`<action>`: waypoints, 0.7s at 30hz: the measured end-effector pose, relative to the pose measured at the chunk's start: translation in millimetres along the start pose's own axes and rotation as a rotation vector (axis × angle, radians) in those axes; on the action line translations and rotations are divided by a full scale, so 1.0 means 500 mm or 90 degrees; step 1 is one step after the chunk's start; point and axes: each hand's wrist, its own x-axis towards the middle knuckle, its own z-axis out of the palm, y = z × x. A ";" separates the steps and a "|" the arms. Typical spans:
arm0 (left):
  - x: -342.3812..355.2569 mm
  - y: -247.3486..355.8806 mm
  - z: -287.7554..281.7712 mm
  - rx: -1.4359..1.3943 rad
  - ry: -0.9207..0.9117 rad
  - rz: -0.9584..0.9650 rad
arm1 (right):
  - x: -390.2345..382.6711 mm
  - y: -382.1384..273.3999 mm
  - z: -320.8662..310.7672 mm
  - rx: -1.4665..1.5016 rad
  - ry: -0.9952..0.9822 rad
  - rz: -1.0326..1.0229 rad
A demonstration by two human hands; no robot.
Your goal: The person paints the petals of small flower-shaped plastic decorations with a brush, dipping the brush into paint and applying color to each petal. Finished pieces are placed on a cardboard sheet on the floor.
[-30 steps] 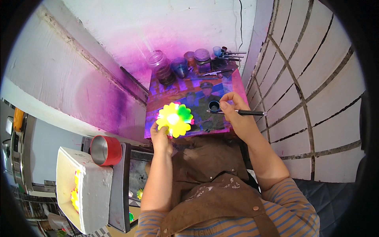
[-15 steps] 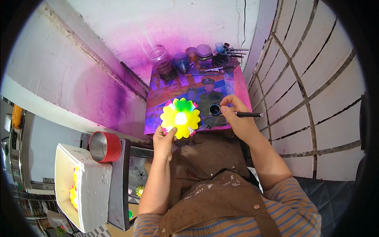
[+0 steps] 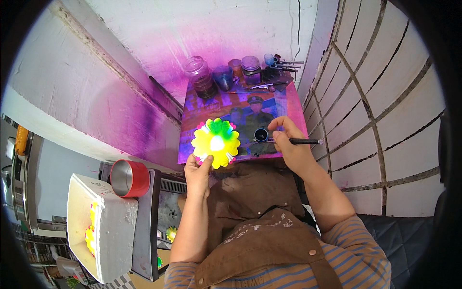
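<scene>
My left hand (image 3: 197, 174) pinches the lower edge of a flower-shaped piece (image 3: 204, 142), thumb on its front. Its scalloped petals are yellow with a green patch at the upper right, a bright whitish middle and pink bits round the rim. In my right hand (image 3: 291, 150) is an airbrush (image 3: 306, 141) with a dark handle pointing right. The airbrush's round paint cup (image 3: 261, 135) holds dark liquid, and its front end points left toward the flower, apart from it. My right fingers hide part of the airbrush body.
Behind my hands, a paint-stained table (image 3: 288, 103) bears a clear jar (image 3: 198, 72), a blue cup (image 3: 223, 78), a lidded jar (image 3: 251, 70) and several more airbrushes (image 3: 284, 67). At left stand a red pot (image 3: 136, 178) and a white foam box (image 3: 115, 231) with yellow flowers inside. A tiled wall (image 3: 385, 135) rises at right.
The flower has shifted slightly left and turned a little; its green patch now reaches further right and toward the middle. The airbrush and right hand have hardly moved.
</scene>
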 end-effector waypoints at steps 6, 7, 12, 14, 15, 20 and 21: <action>0.002 0.000 -0.004 -0.008 0.017 -0.002 | -0.011 -0.003 -0.003 -0.001 -0.012 0.023; 0.002 0.000 -0.004 -0.010 0.019 -0.002 | -0.013 -0.004 -0.003 0.011 -0.023 0.034; 0.000 0.000 -0.001 -0.014 0.023 0.001 | -0.013 0.001 -0.009 -0.025 0.000 0.012; 0.002 -0.002 -0.005 -0.012 0.017 0.005 | -0.015 0.003 -0.011 -0.022 -0.008 0.013; 0.003 -0.003 -0.006 -0.011 0.014 0.007 | -0.016 0.004 -0.011 -0.012 -0.011 0.016; 0.004 -0.001 -0.004 -0.042 0.025 0.008 | -0.022 0.001 -0.012 -0.027 -0.023 0.014; 0.006 -0.002 -0.004 -0.044 0.025 0.010 | -0.024 0.000 -0.008 -0.019 -0.029 0.022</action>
